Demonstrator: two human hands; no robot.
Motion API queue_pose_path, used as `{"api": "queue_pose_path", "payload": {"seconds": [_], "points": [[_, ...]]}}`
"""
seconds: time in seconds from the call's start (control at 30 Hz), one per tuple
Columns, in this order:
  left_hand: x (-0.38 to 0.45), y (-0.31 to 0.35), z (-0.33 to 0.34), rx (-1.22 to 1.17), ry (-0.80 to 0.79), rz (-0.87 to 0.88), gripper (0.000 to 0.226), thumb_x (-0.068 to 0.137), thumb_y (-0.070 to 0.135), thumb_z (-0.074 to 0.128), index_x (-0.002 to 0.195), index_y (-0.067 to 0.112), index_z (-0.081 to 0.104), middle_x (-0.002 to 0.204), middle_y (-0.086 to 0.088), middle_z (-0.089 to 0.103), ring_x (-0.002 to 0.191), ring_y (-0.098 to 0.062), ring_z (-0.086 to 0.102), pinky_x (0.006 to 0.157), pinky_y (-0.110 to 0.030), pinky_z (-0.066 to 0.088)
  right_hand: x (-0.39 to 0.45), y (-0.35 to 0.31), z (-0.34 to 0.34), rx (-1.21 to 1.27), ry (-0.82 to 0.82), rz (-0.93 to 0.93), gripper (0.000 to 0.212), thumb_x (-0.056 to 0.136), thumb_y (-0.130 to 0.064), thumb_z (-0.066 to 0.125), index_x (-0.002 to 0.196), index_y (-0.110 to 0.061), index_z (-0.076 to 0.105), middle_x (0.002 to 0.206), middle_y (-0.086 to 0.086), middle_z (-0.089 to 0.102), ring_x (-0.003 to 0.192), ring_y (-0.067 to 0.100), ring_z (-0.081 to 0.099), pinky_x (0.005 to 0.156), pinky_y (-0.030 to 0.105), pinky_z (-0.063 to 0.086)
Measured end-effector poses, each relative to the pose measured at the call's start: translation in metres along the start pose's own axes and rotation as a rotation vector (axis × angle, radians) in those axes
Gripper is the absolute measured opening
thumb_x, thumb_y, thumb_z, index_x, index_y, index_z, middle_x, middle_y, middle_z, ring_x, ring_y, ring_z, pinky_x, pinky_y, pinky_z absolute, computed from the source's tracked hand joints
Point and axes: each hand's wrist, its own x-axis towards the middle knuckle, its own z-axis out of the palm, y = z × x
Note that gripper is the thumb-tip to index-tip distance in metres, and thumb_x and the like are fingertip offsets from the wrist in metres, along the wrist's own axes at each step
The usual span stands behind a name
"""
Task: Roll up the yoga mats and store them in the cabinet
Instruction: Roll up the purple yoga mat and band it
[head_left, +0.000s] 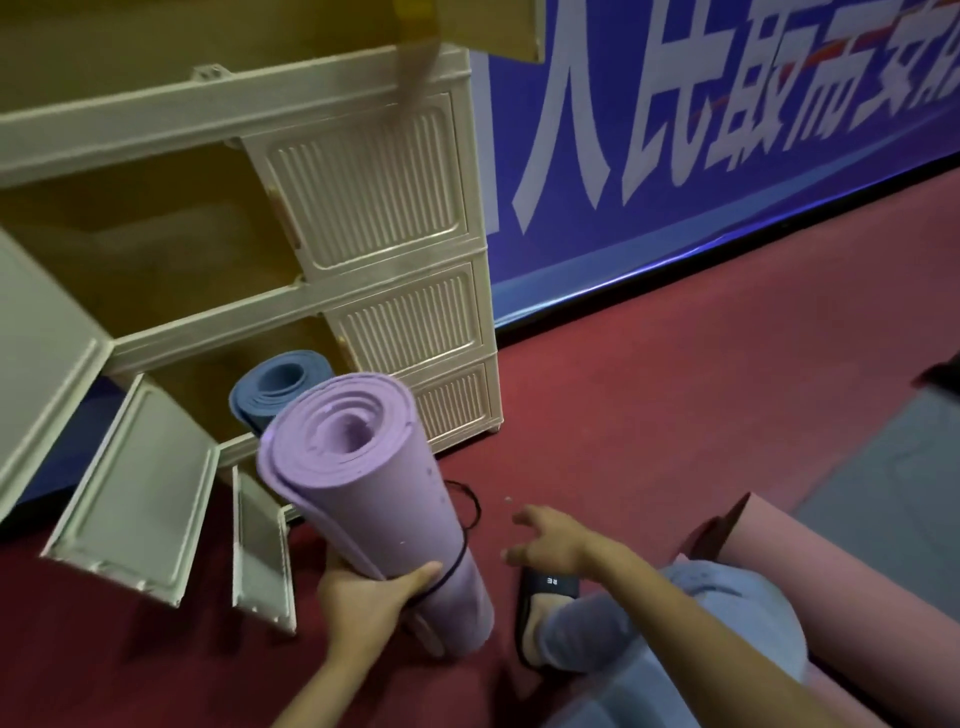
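Head view: rolled purple yoga mat (363, 478), black cord (465, 525) looped around it, stands tilted just in front of the cream cabinet (395, 291), gripped near its lower end by the left hand (369, 597). Rolled blue mat (275, 389) lies in the cabinet's open lower compartment, behind the purple one. Right hand (545, 540) hovers beside the purple mat, fingers spread, holding nothing.

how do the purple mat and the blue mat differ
The purple mat is outside the cabinet, gripped by the left hand; the blue mat already lies in a lower compartment. The purple mat has a black cord looped round it; none shows on the blue mat. Both are rolled up.
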Motion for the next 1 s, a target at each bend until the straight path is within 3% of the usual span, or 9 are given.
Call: {"api": "queue_pose_path", "payload": {"seconds": [0.07, 0.13, 0.2, 0.3, 0.47, 0.6, 0.8, 1.0], "points": [[0.005, -0.013, -0.017, -0.004, 0.055, -0.054, 0.093, 0.022, 0.051, 0.101, 0.095, 0.004, 0.069, 0.086, -0.003, 0.076, 0.081, -0.02, 0.074, 0.068, -0.033, 0.056, 0.002, 0.02, 0.013, 0.004, -0.012, 0.072, 0.077, 0.068, -0.064, 0.069, 0.129, -0.016, 0.063, 0.132, 0.005, 0.063, 0.122, 0.026, 0.06, 0.101, 0.032, 0.048], [0.007, -0.017, -0.03, 0.007, 0.119, -0.086, 0.091, 0.028, 0.04, 0.105, 0.102, 0.003, 0.065, 0.092, -0.008, 0.075, 0.088, -0.026, 0.073, 0.074, -0.037, 0.055, -0.001, 0.039, 0.024, -0.026, -0.045, 0.11, 0.059, 0.072, -0.056, 0.068, 0.113, -0.013, 0.066, 0.116, 0.003, 0.069, 0.108, 0.023, 0.063, 0.092, 0.028, 0.047], [0.007, -0.019, -0.04, 0.05, 0.174, -0.089, 0.096, 0.032, 0.036, 0.106, 0.11, 0.003, 0.061, 0.102, -0.014, 0.073, 0.097, -0.033, 0.07, 0.079, -0.041, 0.055, -0.008, 0.054, 0.034, -0.027, -0.075, 0.174, 0.043, 0.088, -0.038, 0.069, 0.123, -0.014, 0.064, 0.12, 0.004, 0.067, 0.111, 0.02, 0.061, 0.091, 0.025, 0.044], [0.013, -0.023, -0.051, 0.079, 0.224, -0.082, 0.102, 0.033, 0.035, 0.106, 0.116, 0.0, 0.059, 0.111, -0.02, 0.07, 0.105, -0.038, 0.068, 0.084, -0.045, 0.056, -0.012, 0.075, 0.045, -0.039, -0.076, 0.257, 0.051, 0.095, -0.035, 0.063, 0.14, -0.013, 0.055, 0.14, 0.006, 0.059, 0.129, 0.022, 0.055, 0.099, 0.025, 0.041], [0.028, -0.035, -0.057, 0.068, 0.228, -0.11, 0.101, 0.032, 0.033, 0.107, 0.116, 0.004, 0.059, 0.11, -0.016, 0.072, 0.103, -0.034, 0.069, 0.084, -0.045, 0.057, -0.006, 0.072, 0.05, -0.045, -0.076, 0.247, 0.043, 0.096, -0.04, 0.062, 0.127, -0.01, 0.064, 0.127, 0.009, 0.065, 0.12, 0.024, 0.06, 0.093, 0.027, 0.043], [0.042, -0.045, -0.052, 0.042, 0.27, -0.151, 0.096, 0.034, 0.032, 0.107, 0.111, 0.001, 0.06, 0.112, -0.019, 0.07, 0.104, -0.034, 0.069, 0.086, -0.045, 0.057, -0.005, 0.07, 0.057, -0.009, -0.109, 0.259, 0.044, 0.094, -0.037, 0.065, 0.13, -0.012, 0.061, 0.132, 0.005, 0.063, 0.119, 0.018, 0.058, 0.094, 0.025, 0.042], [0.035, -0.058, -0.036, 0.003, 0.292, -0.262, 0.101, 0.041, 0.029, 0.106, 0.12, -0.01, 0.056, 0.121, -0.028, 0.065, 0.115, -0.042, 0.064, 0.097, -0.051, 0.052, -0.008, 0.075, 0.05, -0.008, -0.081, 0.219, 0.04, 0.091, -0.039, 0.065, 0.122, -0.014, 0.065, 0.12, 0.004, 0.069, 0.115, 0.02, 0.063, 0.092, 0.027, 0.046], [0.044, -0.061, -0.047, 0.015, 0.3, -0.244, 0.093, 0.042, 0.027, 0.106, 0.115, -0.007, 0.058, 0.118, -0.027, 0.067, 0.111, -0.043, 0.065, 0.093, -0.051, 0.052, -0.012, 0.085, 0.05, -0.014, -0.037, 0.213, 0.036, 0.096, -0.035, 0.063, 0.126, -0.015, 0.064, 0.121, 0.002, 0.067, 0.11, 0.014, 0.06, 0.084, 0.021, 0.038]]}}
